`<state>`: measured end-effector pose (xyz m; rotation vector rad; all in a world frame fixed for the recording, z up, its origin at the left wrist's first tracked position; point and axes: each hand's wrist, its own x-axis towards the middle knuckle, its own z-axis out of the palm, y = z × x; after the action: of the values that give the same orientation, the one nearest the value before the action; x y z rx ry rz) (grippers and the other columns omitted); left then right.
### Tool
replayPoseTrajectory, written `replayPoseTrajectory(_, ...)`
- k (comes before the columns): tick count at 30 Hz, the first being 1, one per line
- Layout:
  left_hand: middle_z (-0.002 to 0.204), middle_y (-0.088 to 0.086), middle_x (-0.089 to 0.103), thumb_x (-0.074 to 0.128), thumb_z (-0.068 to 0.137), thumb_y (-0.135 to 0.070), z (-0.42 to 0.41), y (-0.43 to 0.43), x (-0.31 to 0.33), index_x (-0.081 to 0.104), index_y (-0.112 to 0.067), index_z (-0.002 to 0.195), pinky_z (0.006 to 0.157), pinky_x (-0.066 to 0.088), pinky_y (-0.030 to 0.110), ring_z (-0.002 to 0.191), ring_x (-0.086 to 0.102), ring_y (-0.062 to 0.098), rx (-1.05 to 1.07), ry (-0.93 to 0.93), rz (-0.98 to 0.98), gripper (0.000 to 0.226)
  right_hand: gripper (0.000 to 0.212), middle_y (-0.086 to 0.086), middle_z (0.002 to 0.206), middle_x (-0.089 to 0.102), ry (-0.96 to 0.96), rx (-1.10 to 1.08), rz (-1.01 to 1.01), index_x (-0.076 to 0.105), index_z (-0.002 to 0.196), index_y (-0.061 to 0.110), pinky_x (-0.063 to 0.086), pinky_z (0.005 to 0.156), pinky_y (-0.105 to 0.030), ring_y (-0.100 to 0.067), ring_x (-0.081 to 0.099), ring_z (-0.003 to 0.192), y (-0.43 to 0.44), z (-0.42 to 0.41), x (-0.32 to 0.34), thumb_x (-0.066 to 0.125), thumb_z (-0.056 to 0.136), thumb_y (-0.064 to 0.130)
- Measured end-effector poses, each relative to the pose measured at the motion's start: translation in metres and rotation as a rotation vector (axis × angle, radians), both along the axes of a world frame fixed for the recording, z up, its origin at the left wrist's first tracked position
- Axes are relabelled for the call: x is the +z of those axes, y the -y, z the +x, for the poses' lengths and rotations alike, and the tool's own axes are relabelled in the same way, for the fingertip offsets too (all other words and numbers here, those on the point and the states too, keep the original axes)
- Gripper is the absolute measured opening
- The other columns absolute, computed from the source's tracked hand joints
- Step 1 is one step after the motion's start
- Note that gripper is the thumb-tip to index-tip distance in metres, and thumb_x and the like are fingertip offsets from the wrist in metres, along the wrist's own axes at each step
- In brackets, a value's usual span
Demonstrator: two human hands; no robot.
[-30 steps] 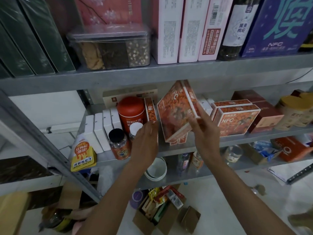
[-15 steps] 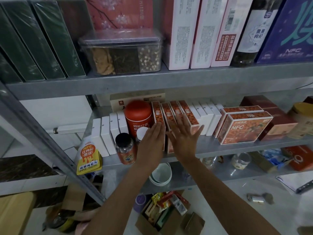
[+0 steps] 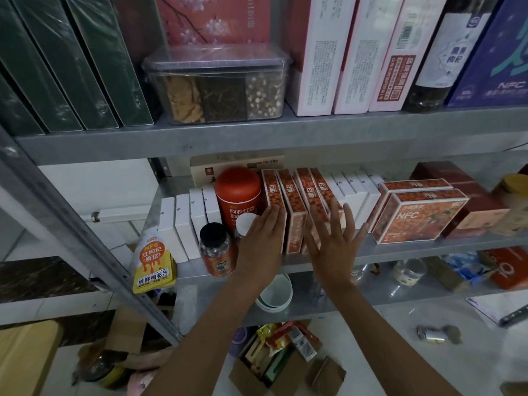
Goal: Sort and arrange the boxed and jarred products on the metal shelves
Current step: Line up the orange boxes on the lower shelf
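Several orange berry-print boxes (image 3: pixel 297 207) stand upright in a row on the middle metal shelf (image 3: pixel 400 250). My left hand (image 3: pixel 261 241) lies flat against the front of the leftmost orange box, fingers straight. My right hand (image 3: pixel 334 238) is spread open in front of the boxes further right in the row; whether it touches them I cannot tell. A red canister (image 3: pixel 238 195) stands left of the row, with a black-capped jar (image 3: pixel 215 250) and a white-capped jar (image 3: pixel 245 222) in front of it. White boxes (image 3: pixel 183 227) stand at the left.
Two orange NFC boxes (image 3: pixel 417 215) and brown boxes (image 3: pixel 468 201) lie at the right. More white boxes (image 3: pixel 357 190) stand behind the row. The upper shelf holds green boxes (image 3: pixel 85 67), a clear tub (image 3: pixel 217 87) and pink boxes (image 3: pixel 357 52). A yellow pouch (image 3: pixel 153 261) hangs at the shelf's left corner.
A second ago both hands held tilted orange boxes above the shelf. The boxes now stand upright in the row, and both hands have flattened against their fronts, the right one spreading wider.
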<state>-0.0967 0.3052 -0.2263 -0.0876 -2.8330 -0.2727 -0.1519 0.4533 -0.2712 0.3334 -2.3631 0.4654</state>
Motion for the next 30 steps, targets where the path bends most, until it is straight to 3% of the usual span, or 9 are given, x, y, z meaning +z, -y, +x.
replayPoseTrajectory(5, 0.164, 0.002, -0.008, 0.048, 0.098, -0.014, 0.000, -0.001, -0.005, -0.005, -0.016, 0.155, 0.111, -0.004, 0.031, 0.151, -0.003, 0.019, 0.008, 0.023, 0.013, 0.079, 0.043, -0.018, 0.138, 0.053, 0.055, 0.148, -0.462, 0.054, 0.134, 0.003, 0.048, 0.101, -0.050, -0.023, 0.046, 0.128, 0.000, 0.034, -0.015, 0.061, 0.095, 0.020)
replayPoseTrajectory(8, 0.163, 0.001, -0.013, 0.049, 0.098, -0.013, 0.001, -0.001, -0.009, -0.010, -0.017, 0.154, 0.111, -0.005, 0.032, 0.150, -0.010, 0.018, 0.007, 0.030, 0.006, 0.082, 0.040, -0.019, 0.131, 0.056, 0.064, 0.157, -0.630, 0.058, 0.127, -0.001, 0.048, 0.101, -0.039, -0.017, 0.049, 0.123, 0.002, 0.044, -0.004, 0.067, 0.088, 0.000)
replayPoseTrajectory(12, 0.162, 0.001, -0.018, 0.050, 0.098, -0.018, -0.001, 0.002, -0.009, -0.014, -0.017, 0.153, 0.118, -0.004, 0.036, 0.148, -0.018, 0.016, -0.016, 0.089, 0.013, 0.084, 0.039, -0.014, 0.130, 0.056, 0.000, 0.211, -0.716, 0.059, 0.125, 0.002, 0.040, 0.106, -0.017, -0.016, 0.051, 0.123, -0.012, 0.059, 0.018, 0.065, 0.087, -0.005)
replayPoseTrajectory(16, 0.158, -0.002, -0.023, 0.045, 0.102, -0.021, 0.006, -0.001, -0.009, -0.014, -0.018, 0.151, 0.120, -0.011, 0.030, 0.142, -0.032, 0.011, -0.090, -0.045, 0.084, 0.077, 0.037, -0.011, 0.133, 0.057, 0.076, 0.243, -0.898, 0.060, 0.123, 0.019, 0.051, 0.097, -0.023, -0.018, 0.055, 0.124, -0.047, 0.077, 0.037, 0.063, 0.089, 0.004)
replayPoseTrajectory(19, 0.163, -0.001, 0.003, 0.038, 0.104, -0.028, 0.019, -0.016, -0.005, 0.012, -0.013, 0.155, 0.120, -0.003, 0.022, 0.149, -0.006, 0.007, -0.131, -0.185, 0.427, 0.059, 0.041, 0.004, 0.121, 0.066, 0.166, 0.264, -1.069, 0.067, 0.113, 0.040, 0.052, 0.082, -0.011, -0.003, 0.060, 0.114, -0.085, 0.085, 0.053, 0.064, 0.090, 0.007)
replayPoseTrajectory(21, 0.163, -0.001, 0.014, 0.031, 0.103, -0.040, 0.027, -0.029, 0.001, 0.021, -0.015, 0.154, 0.121, 0.011, 0.026, 0.150, 0.008, 0.008, -0.141, -0.111, 0.705, 0.058, 0.043, 0.012, 0.110, 0.071, 0.261, 0.275, -1.182, 0.072, 0.102, 0.047, 0.054, 0.077, -0.015, -0.007, 0.064, 0.107, -0.112, 0.086, 0.062, 0.063, 0.090, 0.007)
replayPoseTrajectory(24, 0.150, -0.011, 0.041, 0.030, 0.098, -0.052, 0.040, -0.047, 0.014, 0.038, -0.027, 0.144, 0.112, 0.031, 0.017, 0.139, 0.035, 0.002, -0.199, 0.130, 1.042, 0.053, 0.030, 0.004, 0.109, 0.072, 0.418, 0.313, -1.258, 0.074, 0.105, 0.035, 0.058, 0.075, -0.024, -0.017, 0.068, 0.103, -0.143, 0.086, 0.072, 0.062, 0.090, 0.011)
replayPoseTrajectory(27, 0.114, -0.041, 0.048, 0.030, 0.086, -0.058, 0.049, -0.059, 0.023, 0.046, -0.043, 0.121, 0.076, 0.034, -0.009, 0.099, 0.045, -0.029, -0.175, 0.358, 1.247, 0.041, 0.025, -0.004, 0.112, 0.072, 0.524, 0.352, -1.335, 0.074, 0.107, 0.025, 0.058, 0.071, -0.025, -0.021, 0.070, 0.098, -0.155, 0.084, 0.081, 0.064, 0.085, 0.018)
replayPoseTrajectory(30, 0.105, -0.026, 0.057, 0.032, 0.090, -0.055, 0.051, -0.069, 0.018, 0.053, -0.037, 0.106, 0.066, 0.043, -0.001, 0.089, 0.054, -0.014, -0.100, 0.424, 1.302, 0.032, 0.033, -0.009, 0.115, 0.070, 0.568, 0.353, -1.431, 0.069, 0.113, 0.018, 0.056, 0.080, -0.034, -0.022, 0.069, 0.098, -0.155, 0.077, 0.083, 0.064, 0.081, 0.025)
